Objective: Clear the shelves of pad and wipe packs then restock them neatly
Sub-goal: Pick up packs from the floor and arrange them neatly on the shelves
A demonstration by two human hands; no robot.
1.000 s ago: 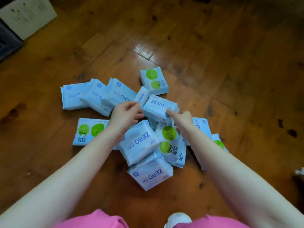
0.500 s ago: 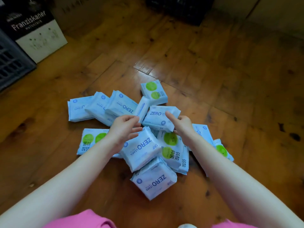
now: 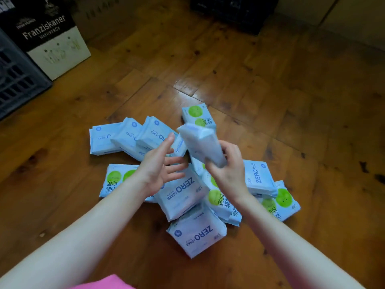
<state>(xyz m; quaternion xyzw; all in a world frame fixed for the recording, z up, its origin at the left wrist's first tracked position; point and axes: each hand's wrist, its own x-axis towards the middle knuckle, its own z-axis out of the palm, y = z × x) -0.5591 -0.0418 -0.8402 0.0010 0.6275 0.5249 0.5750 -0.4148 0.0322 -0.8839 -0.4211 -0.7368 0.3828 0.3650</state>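
Several light-blue pad packs lie in a loose pile (image 3: 183, 197) on the wooden floor, some printed ZERO LEAKS, some with green circles. My right hand (image 3: 229, 170) is shut on one blurred pale-blue pack (image 3: 201, 146), lifted above the pile and tilted on edge. My left hand (image 3: 160, 163) hovers just left of that pack, palm turned toward it, fingers spread, holding nothing. A ZERO pack (image 3: 196, 233) lies nearest me and a green-circle pack (image 3: 198, 114) lies at the far end.
A Franziskaner carton (image 3: 50, 38) and a dark plastic crate (image 3: 14, 80) stand at the far left. Another dark crate (image 3: 233, 11) sits at the far top. Bare wooden floor (image 3: 291, 90) surrounds the pile. Pink clothing shows at the bottom edge.
My right hand has lifted a ZERO pack off the top of the pile and tipped it on edge. My left hand has let go and opened. The view has tilted up.
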